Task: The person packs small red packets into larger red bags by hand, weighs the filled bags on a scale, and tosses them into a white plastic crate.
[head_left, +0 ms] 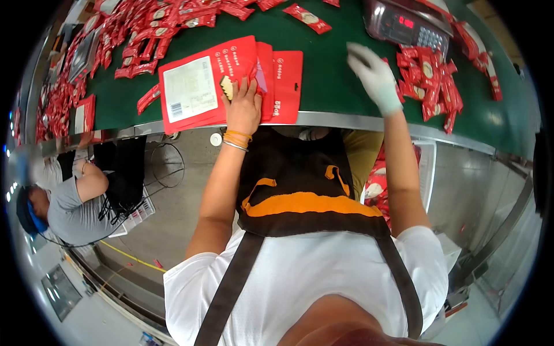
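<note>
My left hand (242, 109) is bare, with bands round the wrist, and lies with fingers stretched over a stack of flat red pouches (173, 78). The top pouch shows a white printed label panel. More red pouches (288, 86) fan out from under the stack to the right. In a white glove, my right hand (372, 75) is over the green tabletop (326, 75), fingers extended and holding nothing visible. Just right of it is a pile of small red packets (427, 81). A single red packet (309, 18) lies farther back, between the two hands.
A digital scale (407, 26) with a lit red display stands at the back right. Small red packets (156, 32) are heaped at the back left. Below the table's metal edge (340, 119) sits a white crate (427, 173) beside red packaging. Another person (81, 202) is at the left.
</note>
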### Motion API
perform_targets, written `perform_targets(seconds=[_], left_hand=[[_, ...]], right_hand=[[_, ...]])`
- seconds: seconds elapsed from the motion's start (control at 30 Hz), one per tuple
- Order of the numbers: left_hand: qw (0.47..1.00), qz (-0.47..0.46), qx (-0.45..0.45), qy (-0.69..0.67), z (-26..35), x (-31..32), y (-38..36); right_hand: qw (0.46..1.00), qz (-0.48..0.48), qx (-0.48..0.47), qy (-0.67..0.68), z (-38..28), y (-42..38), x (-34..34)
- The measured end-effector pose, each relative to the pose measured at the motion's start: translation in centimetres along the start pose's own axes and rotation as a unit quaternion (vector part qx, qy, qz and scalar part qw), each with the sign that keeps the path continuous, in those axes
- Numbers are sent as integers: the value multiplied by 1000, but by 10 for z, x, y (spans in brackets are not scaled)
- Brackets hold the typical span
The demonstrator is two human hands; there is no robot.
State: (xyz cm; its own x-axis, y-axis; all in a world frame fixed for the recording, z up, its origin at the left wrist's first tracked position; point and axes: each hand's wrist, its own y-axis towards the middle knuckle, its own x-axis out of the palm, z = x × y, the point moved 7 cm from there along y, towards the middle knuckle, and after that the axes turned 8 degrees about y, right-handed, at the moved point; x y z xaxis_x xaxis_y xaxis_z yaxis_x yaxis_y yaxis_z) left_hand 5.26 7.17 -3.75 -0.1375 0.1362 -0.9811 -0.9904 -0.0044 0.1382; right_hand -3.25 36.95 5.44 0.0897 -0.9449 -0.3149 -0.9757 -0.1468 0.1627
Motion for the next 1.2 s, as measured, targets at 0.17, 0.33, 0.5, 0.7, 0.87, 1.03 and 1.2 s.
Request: perform_targets(seconds=[0.17, 0.33, 0.5, 0.7, 0.87, 1.03, 1.2], left_hand=[[998, -18, -35, -56, -5, -16, 27], [994, -71, -72, 33, -4, -32, 75], [987, -127, -87, 55, 1, -5, 81], [988, -60, -133, -46, -13, -6, 76], [983, 38, -103, -147, -20, -33, 44], [973, 47, -112, -195, -24, -31, 36], [958, 81, -87, -261, -31, -24, 37]], right_hand=[[944, 27, -143, -295, 59, 137, 84], [936, -69, -206, -277, 29, 175, 176], [933, -12, -287, -217, -16, 223, 266], [893, -124, -169, -399, 23, 239, 297], [901, -130, -168, -378, 35, 178, 243], [954, -102, -140, -244, 15, 102, 159], [969, -146, -149, -132, -46, 12, 153]])
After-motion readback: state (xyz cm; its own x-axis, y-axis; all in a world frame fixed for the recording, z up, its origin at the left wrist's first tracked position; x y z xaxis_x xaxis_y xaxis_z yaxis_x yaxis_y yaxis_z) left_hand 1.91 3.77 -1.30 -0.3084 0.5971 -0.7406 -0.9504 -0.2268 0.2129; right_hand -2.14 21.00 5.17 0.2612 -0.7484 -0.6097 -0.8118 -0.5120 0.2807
